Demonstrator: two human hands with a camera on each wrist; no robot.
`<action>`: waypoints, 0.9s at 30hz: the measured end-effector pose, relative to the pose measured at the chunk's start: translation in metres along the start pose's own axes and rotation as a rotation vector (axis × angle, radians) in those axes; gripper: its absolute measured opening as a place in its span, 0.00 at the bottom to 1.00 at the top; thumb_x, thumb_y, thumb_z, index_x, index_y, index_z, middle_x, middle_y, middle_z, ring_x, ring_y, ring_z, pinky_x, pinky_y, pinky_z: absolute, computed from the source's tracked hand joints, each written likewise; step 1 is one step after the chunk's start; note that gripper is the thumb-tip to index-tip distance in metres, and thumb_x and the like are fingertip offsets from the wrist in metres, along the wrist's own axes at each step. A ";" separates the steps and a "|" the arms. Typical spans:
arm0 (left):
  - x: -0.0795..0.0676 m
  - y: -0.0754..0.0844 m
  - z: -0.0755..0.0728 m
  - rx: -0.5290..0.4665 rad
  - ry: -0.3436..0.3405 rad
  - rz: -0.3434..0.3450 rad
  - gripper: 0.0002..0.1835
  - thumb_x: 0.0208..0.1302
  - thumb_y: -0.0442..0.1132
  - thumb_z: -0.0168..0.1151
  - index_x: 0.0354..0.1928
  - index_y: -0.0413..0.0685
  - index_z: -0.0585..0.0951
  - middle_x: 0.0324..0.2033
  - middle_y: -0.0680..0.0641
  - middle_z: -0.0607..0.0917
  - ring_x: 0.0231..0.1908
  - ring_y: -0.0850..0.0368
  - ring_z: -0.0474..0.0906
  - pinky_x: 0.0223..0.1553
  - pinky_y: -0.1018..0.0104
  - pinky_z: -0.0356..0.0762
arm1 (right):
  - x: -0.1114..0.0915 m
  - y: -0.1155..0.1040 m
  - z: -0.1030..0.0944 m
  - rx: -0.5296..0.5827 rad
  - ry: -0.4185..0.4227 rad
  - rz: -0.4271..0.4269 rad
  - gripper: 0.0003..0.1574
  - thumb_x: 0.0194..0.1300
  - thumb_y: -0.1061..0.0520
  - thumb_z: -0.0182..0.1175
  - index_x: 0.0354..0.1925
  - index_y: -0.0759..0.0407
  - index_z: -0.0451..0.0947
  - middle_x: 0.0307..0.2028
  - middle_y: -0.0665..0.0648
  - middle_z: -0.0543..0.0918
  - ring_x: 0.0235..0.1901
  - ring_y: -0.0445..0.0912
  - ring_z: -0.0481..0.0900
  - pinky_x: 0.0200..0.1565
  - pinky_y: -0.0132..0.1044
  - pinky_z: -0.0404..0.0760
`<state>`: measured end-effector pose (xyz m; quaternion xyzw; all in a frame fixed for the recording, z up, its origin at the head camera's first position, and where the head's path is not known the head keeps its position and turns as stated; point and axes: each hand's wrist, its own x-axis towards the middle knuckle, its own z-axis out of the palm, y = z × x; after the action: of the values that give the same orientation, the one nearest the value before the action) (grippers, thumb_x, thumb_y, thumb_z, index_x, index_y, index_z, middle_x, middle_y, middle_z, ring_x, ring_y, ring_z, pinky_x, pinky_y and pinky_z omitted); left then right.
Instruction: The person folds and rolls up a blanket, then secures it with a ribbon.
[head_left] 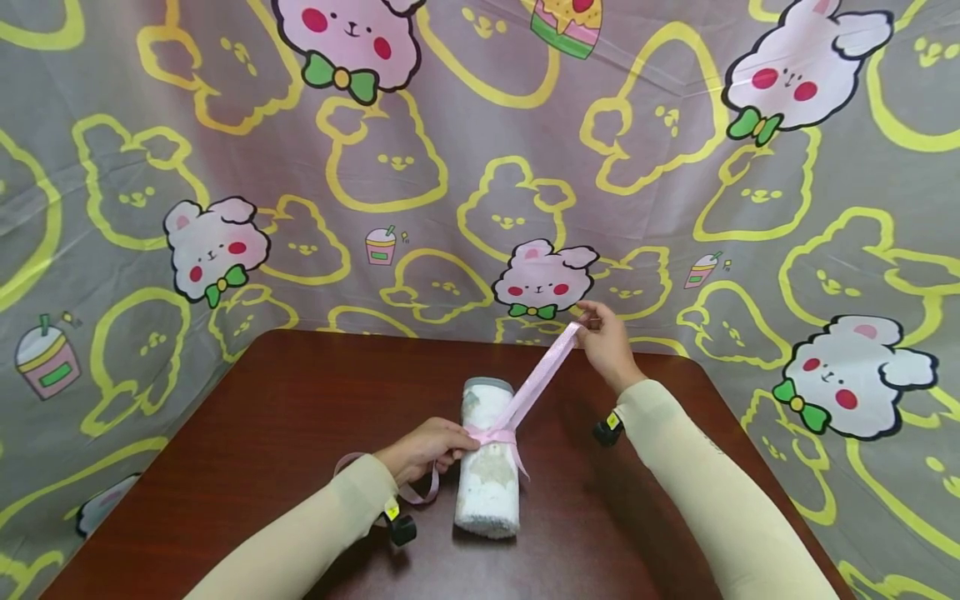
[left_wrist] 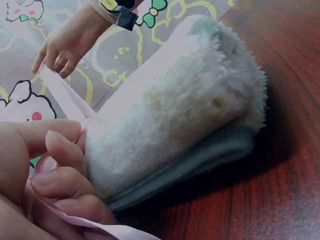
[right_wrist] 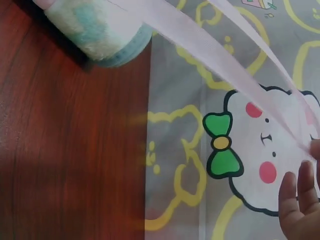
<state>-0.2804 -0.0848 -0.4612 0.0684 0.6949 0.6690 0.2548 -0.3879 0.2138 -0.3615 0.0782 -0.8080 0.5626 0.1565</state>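
A rolled fluffy white towel (head_left: 487, 496) with grey-edged trim lies on the table, a pink ribbon (head_left: 542, 372) tied round its middle. My left hand (head_left: 429, 446) is at the roll's left side, pinching the ribbon close to the wrap; a loose length of it loops below the fingers in the left wrist view. Up and to the right, my right hand (head_left: 606, 343) pinches a doubled stretch of ribbon and holds it taut away from the towel. In the right wrist view, fingers (right_wrist: 300, 195) show at the right edge. One short ribbon end hangs at the roll's right.
The towel rests on a dark red-brown wooden table (head_left: 300, 400). A grey curtain (head_left: 637, 225) with cartoon bunnies and yellow outlines hangs behind and beside the table. Small black cameras (head_left: 401, 529) are strapped to both wrists.
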 end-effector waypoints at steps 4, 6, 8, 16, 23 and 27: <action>0.001 0.000 -0.001 0.012 0.009 -0.002 0.13 0.57 0.38 0.68 0.20 0.44 0.75 0.14 0.52 0.68 0.14 0.63 0.54 0.17 0.71 0.54 | 0.000 -0.006 0.001 0.027 0.027 0.049 0.19 0.72 0.63 0.52 0.59 0.65 0.73 0.45 0.62 0.75 0.38 0.50 0.79 0.38 0.42 0.82; 0.001 -0.001 -0.001 0.012 0.009 -0.004 0.13 0.57 0.38 0.68 0.20 0.44 0.75 0.14 0.52 0.68 0.14 0.63 0.54 0.17 0.71 0.53 | 0.000 -0.007 0.002 0.040 0.032 0.078 0.19 0.74 0.59 0.49 0.59 0.65 0.73 0.45 0.62 0.77 0.38 0.51 0.81 0.38 0.37 0.82; 0.001 -0.001 -0.001 0.012 0.008 -0.005 0.13 0.57 0.38 0.68 0.20 0.44 0.75 0.14 0.52 0.68 0.14 0.63 0.54 0.17 0.71 0.53 | 0.000 -0.008 0.002 0.061 0.033 0.104 0.20 0.75 0.57 0.47 0.60 0.65 0.72 0.44 0.63 0.78 0.38 0.51 0.82 0.36 0.35 0.81; 0.001 -0.001 -0.001 0.018 0.004 -0.009 0.13 0.58 0.38 0.68 0.20 0.44 0.75 0.14 0.53 0.68 0.14 0.63 0.55 0.17 0.71 0.53 | 0.008 -0.009 -0.009 0.081 0.154 0.027 0.15 0.72 0.64 0.50 0.53 0.70 0.75 0.39 0.60 0.77 0.33 0.43 0.77 0.37 0.31 0.78; 0.000 0.001 -0.003 0.029 -0.001 -0.003 0.13 0.58 0.40 0.68 0.21 0.45 0.76 0.14 0.53 0.69 0.14 0.63 0.55 0.17 0.71 0.54 | 0.007 -0.007 -0.029 0.038 0.228 -0.046 0.13 0.66 0.67 0.56 0.48 0.71 0.76 0.41 0.61 0.79 0.36 0.41 0.74 0.37 0.29 0.73; 0.000 0.001 -0.006 0.045 -0.005 -0.003 0.13 0.60 0.43 0.67 0.24 0.44 0.79 0.15 0.52 0.70 0.14 0.63 0.56 0.17 0.70 0.56 | 0.000 0.000 -0.046 -0.073 0.229 -0.052 0.13 0.64 0.67 0.59 0.48 0.69 0.77 0.41 0.64 0.81 0.36 0.41 0.76 0.38 0.28 0.73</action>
<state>-0.2828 -0.0898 -0.4603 0.0748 0.7092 0.6526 0.2559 -0.3799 0.2566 -0.3468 0.0287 -0.8026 0.5337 0.2648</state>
